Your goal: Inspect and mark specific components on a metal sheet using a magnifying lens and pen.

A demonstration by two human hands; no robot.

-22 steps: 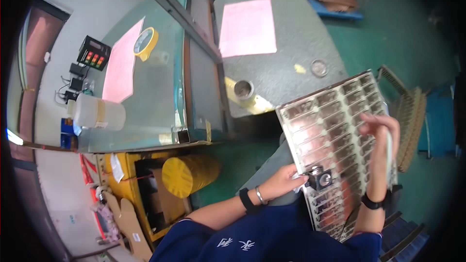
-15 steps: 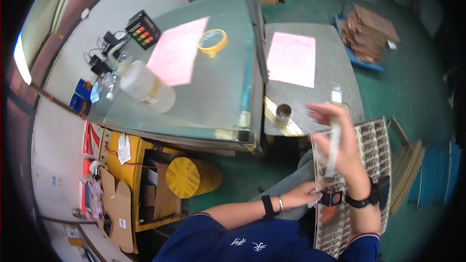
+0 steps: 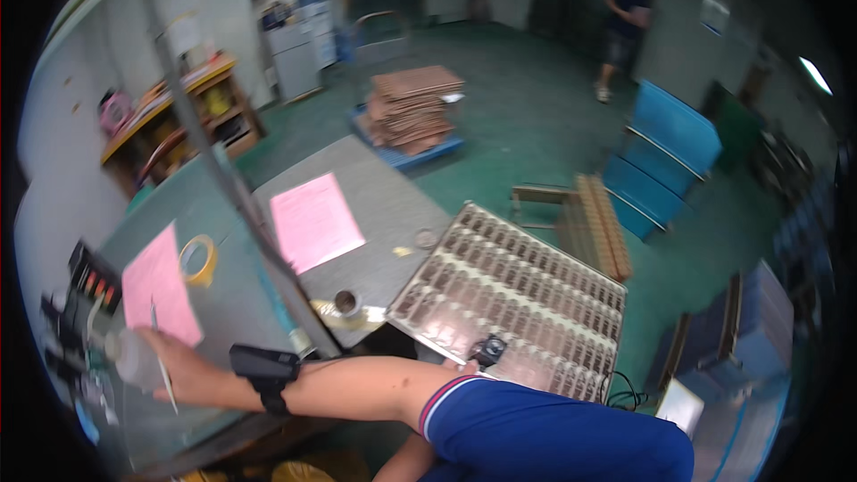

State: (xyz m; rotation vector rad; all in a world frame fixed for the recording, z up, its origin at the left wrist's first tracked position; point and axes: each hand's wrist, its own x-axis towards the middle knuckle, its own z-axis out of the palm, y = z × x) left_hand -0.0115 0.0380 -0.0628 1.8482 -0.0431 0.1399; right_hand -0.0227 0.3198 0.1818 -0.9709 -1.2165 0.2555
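My right hand (image 3: 189,375) reaches far left across the bench, a slim white pen-like stick (image 3: 166,375) between its fingers. Those fingers are against a translucent white squeeze bottle (image 3: 136,361); blur hides how firmly they grip it. A large panel (image 3: 536,299) with rows of small dark repeated patterns slopes on my right side. At its near left edge is my left hand (image 3: 460,366), mostly hidden behind my right arm, its visible fingers closed on the edge. A small black folding magnifier (image 3: 489,351) lies on the panel beside those fingers.
The green-topped bench (image 3: 223,339) holds a pink sheet (image 3: 147,281) and a yellow tape roll (image 3: 198,259). A metal post (image 3: 223,170) rises by the grey table (image 3: 384,187), which bears another pink sheet (image 3: 312,221) and a small cup (image 3: 346,303). Stacked brown boards (image 3: 415,107) and a person (image 3: 628,22) are beyond.
My right hand has swung from above the panel to the bottle on the left, keeping the white stick. The view has turned right. My left hand remains by the panel's edge.
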